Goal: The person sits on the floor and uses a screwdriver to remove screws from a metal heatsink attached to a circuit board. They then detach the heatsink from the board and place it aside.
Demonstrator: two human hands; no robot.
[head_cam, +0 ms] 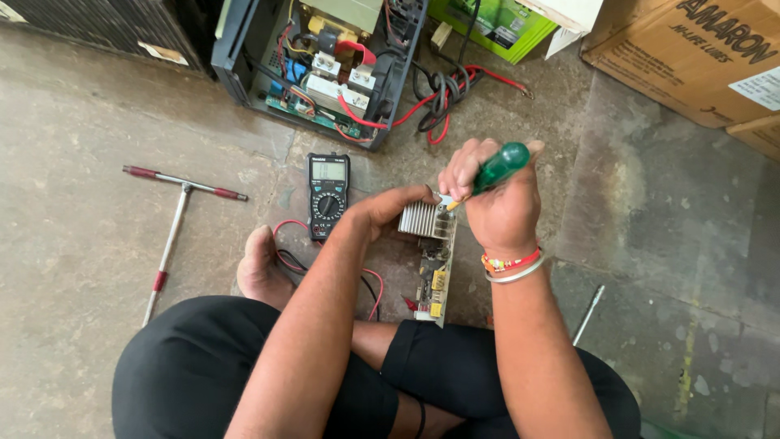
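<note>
One circuit board point(435, 276) with a ribbed aluminium heat sink point(421, 218) at its far end is held above the stone floor point(97, 146), in front of the seated person's knees. The left hand point(390, 207) closes around the heat sink end, steadying the board. The right hand point(496, 199) is clenched around one green-handled screwdriver point(497, 167), its tip down at the board's top edge beside the heat sink. Two bangles point(512, 267) circle the right wrist. Just left of the board lies one black digital multimeter point(328, 193) with red and black leads point(288, 252). Farther left lies one T-handle wrench point(175, 236). One plain metal rod point(588, 314) lies to the right. Beyond stands one opened inverter cabinet point(325, 69), with two cardboard boxes point(691, 61) nearby.
</note>
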